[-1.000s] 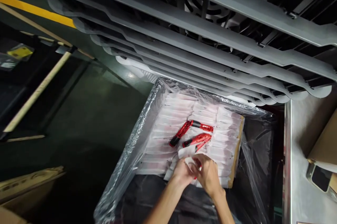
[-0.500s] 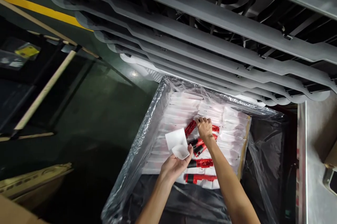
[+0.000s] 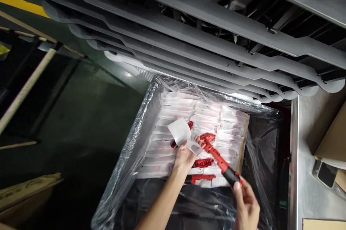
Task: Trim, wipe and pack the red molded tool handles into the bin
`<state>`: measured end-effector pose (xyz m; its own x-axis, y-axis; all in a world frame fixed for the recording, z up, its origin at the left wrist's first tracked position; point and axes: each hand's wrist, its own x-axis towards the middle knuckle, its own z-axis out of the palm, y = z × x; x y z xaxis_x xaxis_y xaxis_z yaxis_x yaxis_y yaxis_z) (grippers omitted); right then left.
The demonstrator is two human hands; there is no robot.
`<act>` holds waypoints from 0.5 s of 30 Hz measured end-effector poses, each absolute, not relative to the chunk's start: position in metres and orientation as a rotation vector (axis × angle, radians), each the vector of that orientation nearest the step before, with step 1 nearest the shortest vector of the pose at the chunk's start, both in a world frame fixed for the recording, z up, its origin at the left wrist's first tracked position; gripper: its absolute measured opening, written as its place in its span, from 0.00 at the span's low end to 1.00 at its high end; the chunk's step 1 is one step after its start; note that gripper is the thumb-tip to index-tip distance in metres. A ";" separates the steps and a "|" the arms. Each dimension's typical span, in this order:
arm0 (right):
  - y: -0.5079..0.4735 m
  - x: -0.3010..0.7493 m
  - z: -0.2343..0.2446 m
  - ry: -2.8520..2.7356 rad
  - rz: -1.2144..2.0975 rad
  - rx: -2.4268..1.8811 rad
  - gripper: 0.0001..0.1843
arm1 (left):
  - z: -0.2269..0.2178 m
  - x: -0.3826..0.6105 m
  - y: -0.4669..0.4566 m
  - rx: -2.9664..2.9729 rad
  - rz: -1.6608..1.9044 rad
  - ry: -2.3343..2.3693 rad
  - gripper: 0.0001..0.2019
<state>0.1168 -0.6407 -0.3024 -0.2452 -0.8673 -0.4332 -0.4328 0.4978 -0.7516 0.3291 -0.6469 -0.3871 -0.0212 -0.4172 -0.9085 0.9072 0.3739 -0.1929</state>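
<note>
Red-and-black tool [image 3: 217, 159] held over white packets [image 3: 205, 115], black grip [image 3: 231, 176] clenched in R hand [image 3: 245, 204], red head just by L hand [image 3: 185, 157], which pinches a white sheet [image 3: 180, 131]. Tool looks light, stiff, prob. glossy plastic, so could slip; black grip seems the best hold. More red tools [image 3: 202, 162] lie on the packets in a plastic-lined bin [image 3: 129, 158].

Just the one head-worn cam here, looking forward and down from pretty close, right over a plastic-lined bin [image 3: 132, 136], with grey metal slats [image 3: 205, 4] filling the top of the shot.
</note>
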 end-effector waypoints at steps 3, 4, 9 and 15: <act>-0.605 0.126 -0.307 1.817 -0.629 -0.947 0.31 | -0.384 0.324 -0.650 0.557 -1.170 1.086 0.25; -0.599 0.129 -0.310 1.817 -0.623 -0.934 0.30 | -0.382 0.322 -0.651 0.559 -1.181 1.065 0.26; -0.596 0.129 -0.321 1.882 -0.544 -0.962 0.29 | -0.370 0.312 -0.652 0.559 -1.258 0.954 0.29; -0.603 0.139 -0.324 1.662 -0.356 -0.925 0.28 | -0.361 0.303 -0.654 0.622 -1.328 0.887 0.25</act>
